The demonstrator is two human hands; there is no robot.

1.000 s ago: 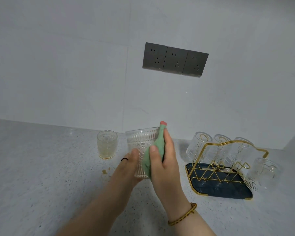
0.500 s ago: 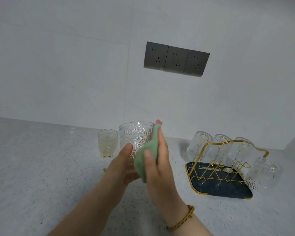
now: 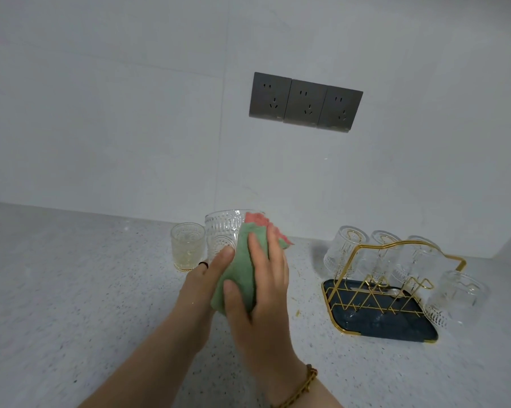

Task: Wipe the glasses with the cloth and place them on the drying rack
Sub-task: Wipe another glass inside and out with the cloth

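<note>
The left hand (image 3: 202, 279) grips a clear embossed glass tumbler (image 3: 223, 231); the right hand (image 3: 263, 287) presses a green, pink-edged cloth (image 3: 239, 272) around it, well left of the gold wire drying rack (image 3: 395, 285).

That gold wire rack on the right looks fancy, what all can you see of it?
The drying rack is thin gold-coloured wire, seemingly metal, bent into a tall arched handle and zigzag supports. It stands upright on a dark blue tray with a gold rim, on the speckled countertop near the wall. Four clear ribbed glasses hang upside down on its prongs. Neither hand touches it.
</note>
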